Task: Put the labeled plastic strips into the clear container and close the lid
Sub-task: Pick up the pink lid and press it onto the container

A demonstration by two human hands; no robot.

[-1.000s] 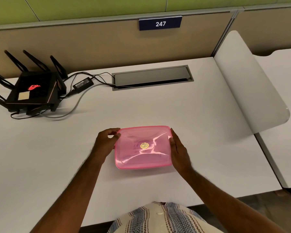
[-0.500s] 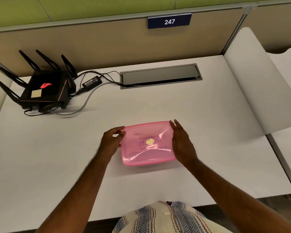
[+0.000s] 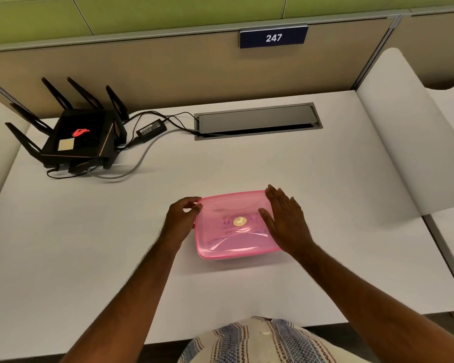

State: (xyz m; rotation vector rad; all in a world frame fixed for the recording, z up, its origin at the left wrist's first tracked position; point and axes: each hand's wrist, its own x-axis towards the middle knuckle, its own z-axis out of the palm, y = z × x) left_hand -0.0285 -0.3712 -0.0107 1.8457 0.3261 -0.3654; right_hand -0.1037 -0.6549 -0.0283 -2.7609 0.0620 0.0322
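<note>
Container (image 3: 236, 229) with its pink lid (image 3: 228, 210) on sits on the white counter (image 3: 273, 163) near the middle of the near edge, and whether the lid is fully sealed cannot be told. Toward the far left corner stands a black router (image 3: 76, 134) with its power brick (image 3: 151, 129) beside it — cables run to the grey slot (image 3: 257, 120) at the far edge. The left hand (image 3: 180, 221) pinches the lid's far left corner with curled fingers, while the right hand (image 3: 286, 221) lies flat and unclenched across the lid's right side — gripping nothing.
</note>
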